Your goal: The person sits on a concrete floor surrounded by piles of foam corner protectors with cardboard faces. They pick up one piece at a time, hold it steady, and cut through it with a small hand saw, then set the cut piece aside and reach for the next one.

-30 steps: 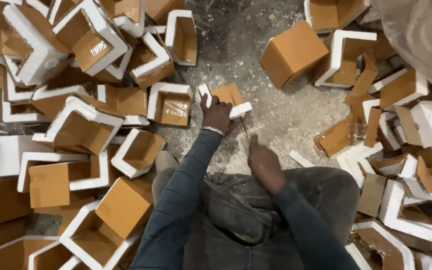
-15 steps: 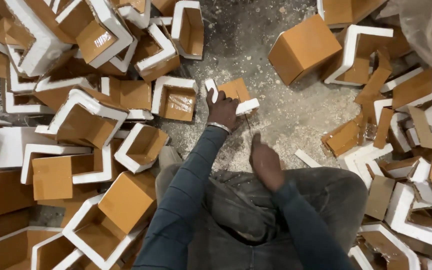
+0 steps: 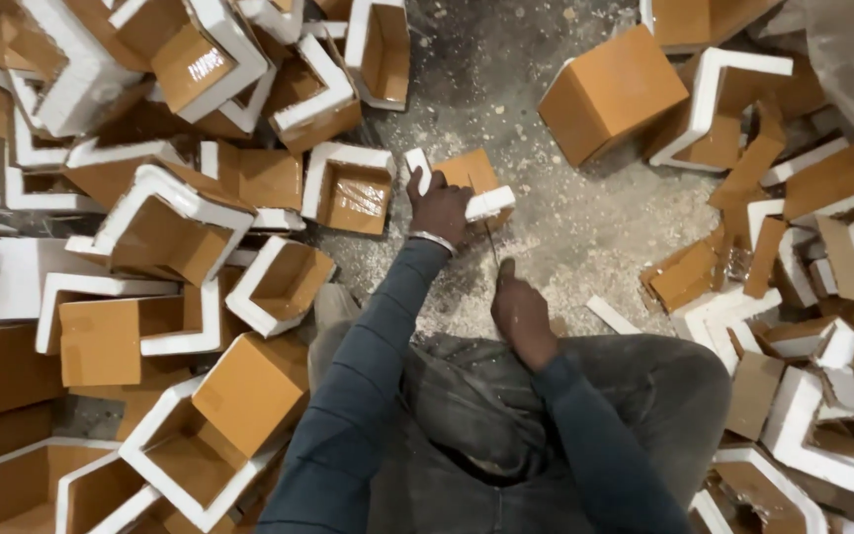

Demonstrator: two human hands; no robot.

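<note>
Heaps of open brown cardboard boxes with white foam edging [image 3: 165,213] lie on both sides of the hands, the open ones showing bare brown insides, on a grey floor [image 3: 555,213] strewn with white crumbs. Between them, the left hand [image 3: 440,206] grips a small brown piece with white foam edges [image 3: 467,183], fingers wrapped over its near left side. Just below it, the right hand [image 3: 518,309] is closed around a thin blade [image 3: 489,240] whose tip reaches up to the piece.

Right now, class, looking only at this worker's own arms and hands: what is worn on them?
Both arms are covered by long, dark blue-grey sleeves reaching the wrists. The left hand is bare, with a thin pale band at its wrist. The right hand is bare too: no gloves.
</note>
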